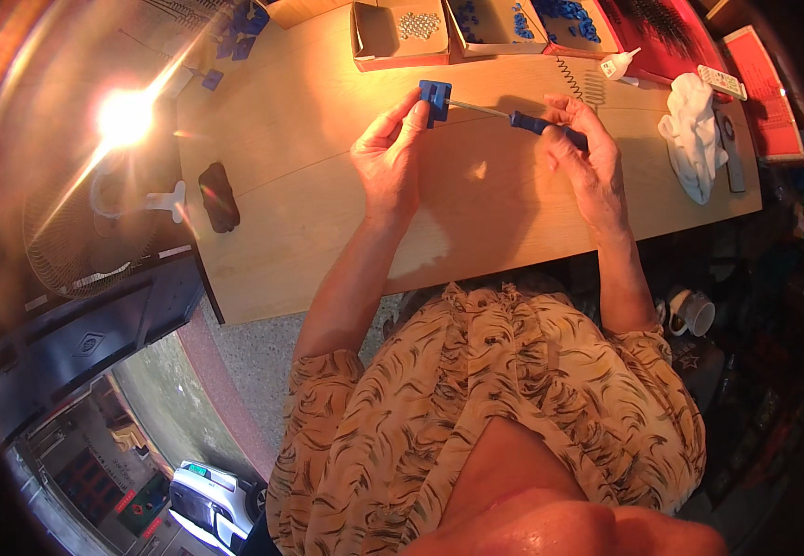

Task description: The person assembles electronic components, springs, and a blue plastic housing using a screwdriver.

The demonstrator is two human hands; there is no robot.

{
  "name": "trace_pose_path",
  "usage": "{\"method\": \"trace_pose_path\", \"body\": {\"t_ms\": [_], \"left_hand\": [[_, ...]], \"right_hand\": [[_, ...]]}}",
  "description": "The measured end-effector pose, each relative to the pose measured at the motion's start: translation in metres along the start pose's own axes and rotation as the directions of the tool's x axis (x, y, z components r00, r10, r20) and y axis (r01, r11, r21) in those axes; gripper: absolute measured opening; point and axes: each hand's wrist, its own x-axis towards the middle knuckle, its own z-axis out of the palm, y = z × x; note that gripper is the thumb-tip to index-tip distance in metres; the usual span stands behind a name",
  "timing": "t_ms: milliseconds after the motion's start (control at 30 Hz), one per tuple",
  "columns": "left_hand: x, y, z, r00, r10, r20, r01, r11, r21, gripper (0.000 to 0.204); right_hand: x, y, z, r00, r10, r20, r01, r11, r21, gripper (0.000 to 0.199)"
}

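My left hand pinches a small blue plastic block between thumb and fingertips, raised over the wooden table. In my right hand is a screwdriver, its blue handle wrapped by the fingers. The thin metal shaft points left, and its end meets the right side of the block. Whether the tip is inside the block or only against it cannot be made out. Part of the handle is hidden behind the right-hand fingers.
Along the far edge stand a box of shiny metal balls and boxes of small blue parts. A white squeeze bottle, a spring and a white cloth lie right. Left are a dark case and a bright lamp.
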Motion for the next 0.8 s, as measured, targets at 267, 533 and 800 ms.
{"method": "trace_pose_path", "body": {"t_ms": [267,533,800], "left_hand": [[-0.001,-0.001,-0.003,1.000,-0.015,0.017,0.014,0.999,0.040,0.027],[0.001,-0.004,-0.005,0.999,0.033,0.030,-0.034,0.998,0.051,0.028],[0.001,-0.003,-0.004,1.000,0.004,0.007,-0.005,0.998,0.067,0.028]], "right_hand": [[0.002,0.010,-0.007,0.996,0.082,-0.025,-0.083,0.996,-0.042,0.036],[0.003,0.017,-0.004,0.995,-0.092,-0.038,0.088,0.992,-0.093,0.032],[0.004,0.012,0.003,0.999,-0.028,-0.030,0.028,1.000,0.011,0.030]]}}
